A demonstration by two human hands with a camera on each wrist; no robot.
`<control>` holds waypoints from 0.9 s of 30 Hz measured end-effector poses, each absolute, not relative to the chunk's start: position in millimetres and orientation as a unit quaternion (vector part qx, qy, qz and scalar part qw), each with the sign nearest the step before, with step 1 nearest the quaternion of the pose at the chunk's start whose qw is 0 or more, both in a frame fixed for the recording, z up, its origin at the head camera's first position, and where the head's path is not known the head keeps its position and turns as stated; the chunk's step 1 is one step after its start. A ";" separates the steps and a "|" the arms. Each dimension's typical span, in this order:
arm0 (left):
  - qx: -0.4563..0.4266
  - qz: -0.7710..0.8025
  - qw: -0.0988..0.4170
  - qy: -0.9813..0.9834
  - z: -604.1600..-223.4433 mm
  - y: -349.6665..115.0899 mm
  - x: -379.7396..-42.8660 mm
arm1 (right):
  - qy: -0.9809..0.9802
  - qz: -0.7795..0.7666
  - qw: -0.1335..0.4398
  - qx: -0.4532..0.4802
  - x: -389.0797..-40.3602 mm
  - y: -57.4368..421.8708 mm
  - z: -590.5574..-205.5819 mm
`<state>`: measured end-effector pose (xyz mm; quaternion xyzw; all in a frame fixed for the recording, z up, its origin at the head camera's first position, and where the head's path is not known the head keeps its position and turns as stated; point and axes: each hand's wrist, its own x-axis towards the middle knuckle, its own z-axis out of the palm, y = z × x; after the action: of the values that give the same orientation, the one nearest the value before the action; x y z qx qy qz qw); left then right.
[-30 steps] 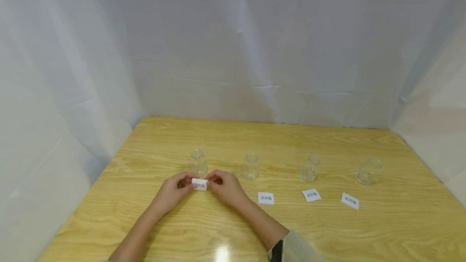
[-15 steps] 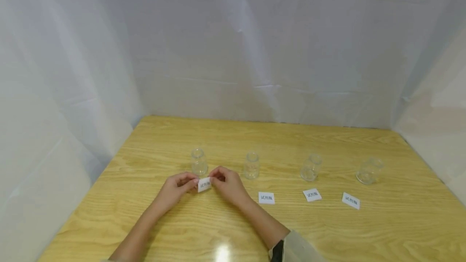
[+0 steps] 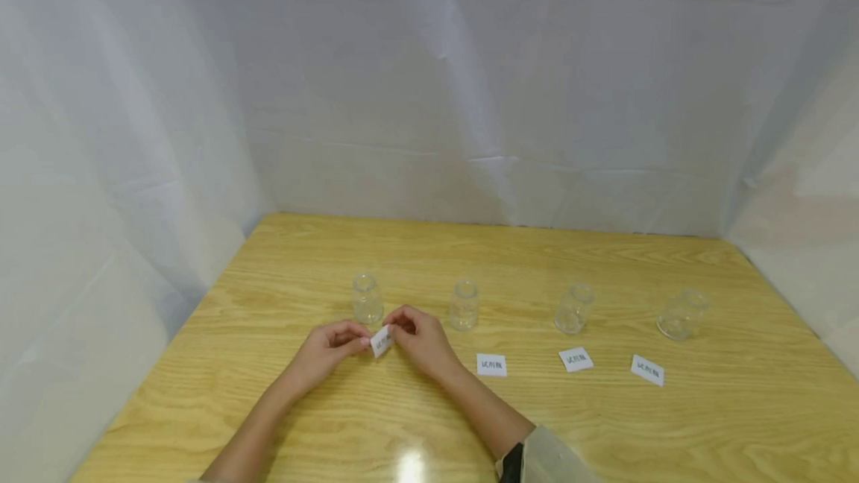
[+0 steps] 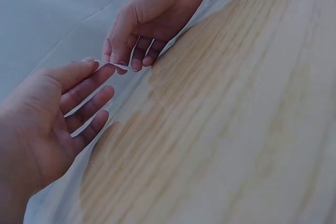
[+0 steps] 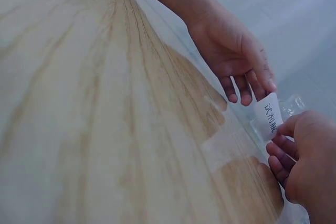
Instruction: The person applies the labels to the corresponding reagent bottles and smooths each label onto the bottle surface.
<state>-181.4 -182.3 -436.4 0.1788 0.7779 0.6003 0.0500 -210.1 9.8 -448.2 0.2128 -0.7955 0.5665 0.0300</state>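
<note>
A small white label with dark handwritten characters is held up between both hands, tilted with its right side higher. My left hand pinches its left edge between thumb and forefinger, the other fingers loosely bent. At the opposite edge, the thumb and forefinger of my right hand pinch it too. The left wrist view shows the label almost edge-on; its writing faces the camera in the right wrist view. Just behind the hands stands a clear glass bottle, upright and apart from the label.
Further clear bottles stand in a row to the right: one, another and a last one. In front of them lie three similar labels, a left one, a middle one and a right one. White sheeting surrounds the wooden table.
The held label has shifted slightly right and turned from nearly level to steeply slanted. My right hand has risen a little, and my left has edged right. Bottles and other labels stay put.
</note>
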 end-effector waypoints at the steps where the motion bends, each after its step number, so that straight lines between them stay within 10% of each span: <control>1: 0.180 0.597 0.049 0.780 -436.0 -182.3 -180.9 | -0.796 0.566 0.029 0.212 -210.0 9.8 -448.1; 27: 0.193 0.586 0.068 0.784 -436.1 -181.4 -181.8 | -0.813 0.526 0.043 0.247 -208.2 9.9 -448.5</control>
<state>-181.8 -181.4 -436.1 0.1930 0.7842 0.5858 0.0680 -208.2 9.9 -448.5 0.2468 -0.8129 0.5257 0.0434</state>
